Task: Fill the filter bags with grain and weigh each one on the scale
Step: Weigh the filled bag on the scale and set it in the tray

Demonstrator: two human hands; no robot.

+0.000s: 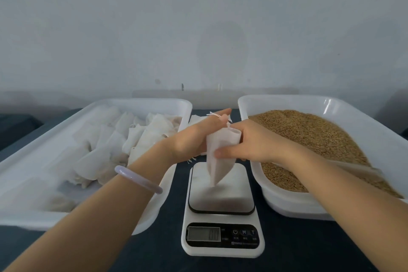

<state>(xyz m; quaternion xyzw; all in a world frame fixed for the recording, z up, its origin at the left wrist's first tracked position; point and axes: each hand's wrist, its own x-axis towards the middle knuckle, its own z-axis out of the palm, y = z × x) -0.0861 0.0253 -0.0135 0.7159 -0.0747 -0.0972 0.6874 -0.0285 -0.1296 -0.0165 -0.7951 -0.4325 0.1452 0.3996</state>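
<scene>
A white filter bag (217, 159) hangs above the scale (221, 207), its lower tip just over the steel platform. My left hand (194, 137) holds the bag's top edge, with the drawstring looped over the raised fingers. My right hand (249, 141) grips the bag's open mouth from the right, thumb pressed on its front. Brown grain (309, 139) fills the white tray (287, 207) on the right. Several filter bags (123, 141) lie in the white tray (31, 218) on the left. What the bag contains is hidden.
The scale's display (204, 233) and buttons face me at the front. More empty bags (196, 119) lie on the dark table (298, 247) behind my hands. A pale wall stands close behind the trays.
</scene>
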